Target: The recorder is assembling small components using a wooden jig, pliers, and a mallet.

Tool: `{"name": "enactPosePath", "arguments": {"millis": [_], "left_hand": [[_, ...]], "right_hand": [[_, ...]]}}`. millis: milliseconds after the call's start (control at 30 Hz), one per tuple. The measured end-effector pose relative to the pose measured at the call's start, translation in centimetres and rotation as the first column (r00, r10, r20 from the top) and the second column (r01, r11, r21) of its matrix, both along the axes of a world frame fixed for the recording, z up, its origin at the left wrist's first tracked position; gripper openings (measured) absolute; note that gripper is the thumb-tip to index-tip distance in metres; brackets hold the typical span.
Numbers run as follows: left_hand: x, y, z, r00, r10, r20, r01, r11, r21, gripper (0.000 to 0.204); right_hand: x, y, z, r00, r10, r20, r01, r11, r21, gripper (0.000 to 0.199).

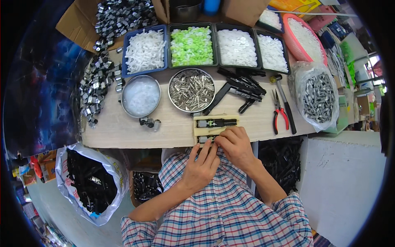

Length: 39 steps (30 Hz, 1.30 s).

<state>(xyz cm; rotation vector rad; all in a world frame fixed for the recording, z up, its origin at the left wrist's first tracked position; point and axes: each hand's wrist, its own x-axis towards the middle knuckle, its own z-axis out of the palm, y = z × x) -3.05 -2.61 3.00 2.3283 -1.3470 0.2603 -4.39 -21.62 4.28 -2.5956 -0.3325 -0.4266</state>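
Your left hand (200,166) sits at the near edge of the desk (123,129), fingers curled loosely, tips touching a small black part (204,139) in the lower slot of the wooden jig (200,124). Your right hand (235,145) lies over the same slot, fingers bent and pressing down on the jig; whether it pinches anything you cannot tell, since the fingers hide it. The jig's upper slot holds a second black part (217,122). Right of the jig: red pliers (280,115) and a hammer (284,103), side by side. Behind the jig: a round bowl of metal pins (191,89), a bowl of clear pieces (141,95) to its left, a pile of black parts (242,87) to its right. Farthest: a row of trays, white (145,50), green (191,45), white (237,47). A bag of metal pieces (319,96) stands at far right.
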Motion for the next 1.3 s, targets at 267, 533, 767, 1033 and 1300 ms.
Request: {"name": "enactPosePath", "arguments": {"millis": [267, 533, 767, 1033, 1300], "left_hand": [[-0.3, -1.1, 0.3, 0.995, 0.027, 0.094, -0.034, 0.997, 0.073, 0.010], [0.9, -0.6, 0.1, 0.999, -0.040, 0.037, 0.041, 0.999, -0.036, 0.010], [2.8, -1.4, 1.7, 0.971, -0.060, -0.231, -0.053, 0.891, -0.452, 0.019], [5.5, -2.1, 3.6, 0.827, 0.009, -0.561, -0.371, 0.759, -0.535, 0.008], [6.0, -3.7, 4.0, 0.306, -0.331, -0.893, -0.681, 0.579, -0.448, 0.006]], "right_hand": [[5.3, -4.4, 1.4, 0.991, -0.133, 0.020, 0.115, 0.917, 0.382, 0.009], [15.6, -16.4, 2.2, 0.740, -0.590, 0.324, 0.499, 0.804, 0.324, 0.011], [16.9, -21.6, -0.7, 0.657, -0.740, 0.140, 0.753, 0.644, -0.133, 0.016], [14.4, -18.8, 0.6, 0.683, -0.561, 0.467, 0.673, 0.732, -0.105, 0.009], [4.0, -0.9, 0.6, 0.919, -0.384, -0.085, 0.334, 0.648, 0.684, 0.004]]}}
